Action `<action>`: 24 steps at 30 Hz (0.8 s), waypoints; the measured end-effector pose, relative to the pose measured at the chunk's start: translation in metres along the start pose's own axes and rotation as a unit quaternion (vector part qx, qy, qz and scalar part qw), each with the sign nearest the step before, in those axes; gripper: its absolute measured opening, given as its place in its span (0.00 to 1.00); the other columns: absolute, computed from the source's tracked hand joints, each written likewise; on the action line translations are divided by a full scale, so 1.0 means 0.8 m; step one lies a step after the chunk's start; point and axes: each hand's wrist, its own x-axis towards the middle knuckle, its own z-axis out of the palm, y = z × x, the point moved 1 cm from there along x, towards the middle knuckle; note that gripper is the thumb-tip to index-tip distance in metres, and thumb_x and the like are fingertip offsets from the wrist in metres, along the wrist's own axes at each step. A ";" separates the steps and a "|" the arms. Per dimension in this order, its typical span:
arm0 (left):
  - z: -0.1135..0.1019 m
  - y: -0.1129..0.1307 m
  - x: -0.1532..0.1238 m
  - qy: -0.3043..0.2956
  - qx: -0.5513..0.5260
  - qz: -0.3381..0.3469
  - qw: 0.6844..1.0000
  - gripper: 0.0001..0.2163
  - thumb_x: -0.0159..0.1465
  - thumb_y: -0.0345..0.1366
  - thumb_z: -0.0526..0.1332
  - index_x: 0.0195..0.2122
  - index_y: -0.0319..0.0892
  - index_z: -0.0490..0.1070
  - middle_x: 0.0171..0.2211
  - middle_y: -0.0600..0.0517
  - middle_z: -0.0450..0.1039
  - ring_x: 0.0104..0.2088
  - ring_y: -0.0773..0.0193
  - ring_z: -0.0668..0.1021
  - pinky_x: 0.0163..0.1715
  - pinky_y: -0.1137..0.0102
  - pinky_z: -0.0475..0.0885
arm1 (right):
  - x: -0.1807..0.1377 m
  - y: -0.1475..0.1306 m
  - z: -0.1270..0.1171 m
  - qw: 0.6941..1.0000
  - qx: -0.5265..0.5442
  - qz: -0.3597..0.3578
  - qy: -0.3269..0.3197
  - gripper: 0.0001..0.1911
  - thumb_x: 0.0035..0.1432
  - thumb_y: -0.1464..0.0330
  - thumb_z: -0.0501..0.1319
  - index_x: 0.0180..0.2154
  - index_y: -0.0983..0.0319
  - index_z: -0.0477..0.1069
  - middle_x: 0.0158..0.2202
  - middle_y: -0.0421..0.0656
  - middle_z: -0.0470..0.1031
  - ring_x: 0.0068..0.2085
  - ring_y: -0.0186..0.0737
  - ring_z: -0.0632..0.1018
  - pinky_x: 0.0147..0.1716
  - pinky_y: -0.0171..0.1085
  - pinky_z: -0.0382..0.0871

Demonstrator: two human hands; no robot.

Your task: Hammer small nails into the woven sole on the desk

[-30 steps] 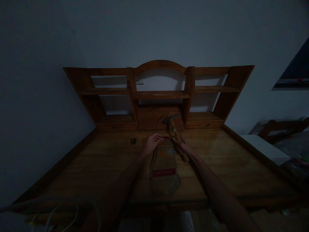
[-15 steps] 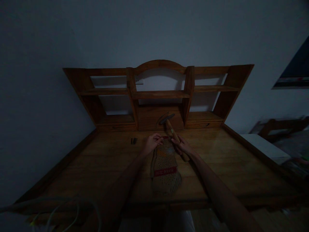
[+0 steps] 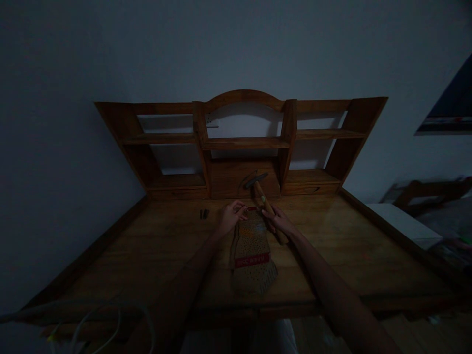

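Observation:
My right hand is wrapped round the wooden handle of a hammer, whose dark metal head points away from me. Under and between my hands lies a patterned brown bag or cloth with a red band carrying pale lettering. At its far left corner, beside a small red strip, my left hand has thumb and fingers pinched together. What sits in that pinch is too small and dark to make out. Two small dark pieces rest on the desk to the left of my left hand.
The wooden desk carries a shelf unit along its back, against the wall. Pale cables hang at the lower left. Beyond the right edge stand a white surface and a wooden chair back. The room is dim.
Almost nothing differs. My left hand has shifted very slightly, and the right hand still holds the hammer in about the same place.

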 end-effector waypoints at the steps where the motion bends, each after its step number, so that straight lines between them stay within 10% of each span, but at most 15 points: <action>1: -0.001 0.000 0.000 0.001 0.003 0.003 1.000 0.19 0.58 0.51 0.64 0.39 0.41 0.66 0.35 0.48 0.78 0.21 0.67 0.78 0.19 0.75 0.71 | 0.000 0.000 0.000 1.000 -0.001 0.000 -0.002 0.22 0.53 0.52 0.62 0.42 0.60 0.66 0.12 0.29 0.63 0.10 0.29 0.59 0.10 0.30 0.52; 24: -0.013 0.005 0.003 -0.024 0.088 0.082 0.992 0.11 0.61 0.44 0.62 0.32 0.41 0.72 0.27 0.50 0.77 0.28 0.63 0.79 0.31 0.69 0.75 | -0.004 -0.001 0.002 1.000 0.003 0.013 -0.001 0.20 0.54 0.53 0.62 0.41 0.60 0.66 0.11 0.30 0.61 0.10 0.30 0.59 0.09 0.31 0.51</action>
